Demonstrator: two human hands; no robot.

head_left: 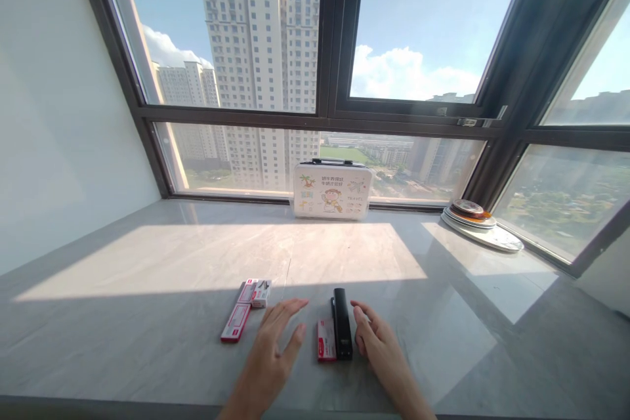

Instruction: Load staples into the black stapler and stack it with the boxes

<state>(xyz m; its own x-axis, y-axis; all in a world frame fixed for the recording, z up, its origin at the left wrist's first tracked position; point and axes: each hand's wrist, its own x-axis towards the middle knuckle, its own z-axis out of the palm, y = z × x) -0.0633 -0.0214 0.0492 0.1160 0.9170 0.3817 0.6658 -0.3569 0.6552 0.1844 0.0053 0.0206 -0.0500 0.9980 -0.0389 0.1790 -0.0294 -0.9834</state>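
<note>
A black stapler (pixel 342 325) lies lengthwise on the counter between my hands. Against its left side rests a small red and white box (pixel 326 340). My right hand (pixel 378 340) is just right of the stapler, apart from it, fingers loosely bent and holding nothing visible. My left hand (pixel 275 348) hovers over the counter with thumb and fingers spread, empty. To its left, two flat red and white boxes (pixel 237 322) lie end to end. A smaller white and red box (pixel 261 294) with a dark picture on top sits against the farther one.
A white case (pixel 333 191) with cartoon prints and a dark handle stands upright against the window. At the back right is a stack of plates (pixel 480 226). Sunlight and shadow cross the grey marbled counter (pixel 147 328), whose front edge runs near my forearms.
</note>
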